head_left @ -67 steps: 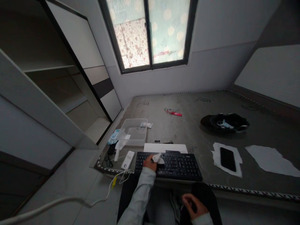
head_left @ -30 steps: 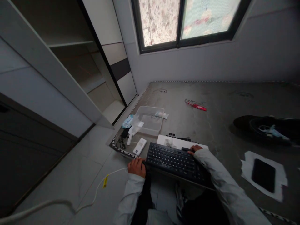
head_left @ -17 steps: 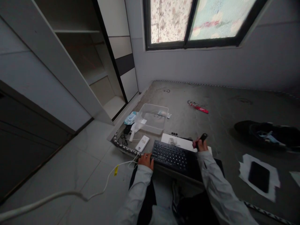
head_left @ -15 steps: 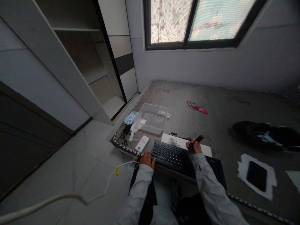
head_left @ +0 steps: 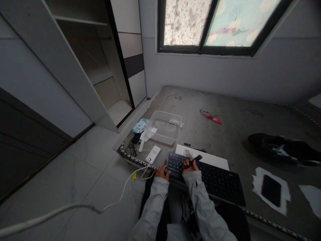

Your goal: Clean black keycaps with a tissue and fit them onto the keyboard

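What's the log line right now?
left hand: at left end of keyboard; right hand: holding black object over keyboard, contact unclear; phone: on white paper

Left bare hand (head_left: 162,172): palm down, fingers bent and close together, thumb set apart from them.
Right bare hand (head_left: 190,166): fingers curled inward in a firm grip.
Hand spacing: near each other, not touching.
Left light-grey fabric sleeve (head_left: 154,205): reaches the wrist, forearm slanting up and rightward.
Right light-grey fabric sleeve (head_left: 202,202): wrinkled, forearm slanting up and leftward.
Legs in black trousers (head_left: 234,219): below the arms, knees apart.
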`<state>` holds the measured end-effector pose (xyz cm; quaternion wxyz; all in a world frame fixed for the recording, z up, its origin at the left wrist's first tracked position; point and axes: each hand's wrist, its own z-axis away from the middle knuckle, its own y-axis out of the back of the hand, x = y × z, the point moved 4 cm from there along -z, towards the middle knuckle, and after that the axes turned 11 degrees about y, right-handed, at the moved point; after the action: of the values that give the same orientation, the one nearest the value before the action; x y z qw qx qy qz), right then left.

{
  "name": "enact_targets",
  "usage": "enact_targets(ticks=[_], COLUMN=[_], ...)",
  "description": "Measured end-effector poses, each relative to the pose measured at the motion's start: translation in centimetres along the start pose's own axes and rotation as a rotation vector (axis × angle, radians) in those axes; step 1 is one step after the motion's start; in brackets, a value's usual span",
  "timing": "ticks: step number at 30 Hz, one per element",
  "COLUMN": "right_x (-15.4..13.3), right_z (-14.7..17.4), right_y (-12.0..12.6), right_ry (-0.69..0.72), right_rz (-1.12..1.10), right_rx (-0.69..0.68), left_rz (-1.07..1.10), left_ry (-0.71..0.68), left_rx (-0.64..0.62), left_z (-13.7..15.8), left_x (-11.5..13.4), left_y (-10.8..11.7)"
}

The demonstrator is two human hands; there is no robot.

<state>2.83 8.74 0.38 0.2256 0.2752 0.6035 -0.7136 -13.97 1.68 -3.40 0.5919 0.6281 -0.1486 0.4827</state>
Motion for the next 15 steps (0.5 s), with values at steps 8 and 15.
enact_targets(ticks=[8,15], right_x=[1.4,2.5], right_z=[-0.1,-0.3], right_y=[0.3,1.3], right_ry=[0.030,0.085], right_rz=[0.058,0.052], right_rx=[0.005,0.040], left_rz=[0.057,0.080], left_ry=[0.057,0.029], left_rx=[-0.035,-0.070], left_z=[1.0,1.0], left_x=[0.8,1.0], left_y=[-1.7,-1.8])
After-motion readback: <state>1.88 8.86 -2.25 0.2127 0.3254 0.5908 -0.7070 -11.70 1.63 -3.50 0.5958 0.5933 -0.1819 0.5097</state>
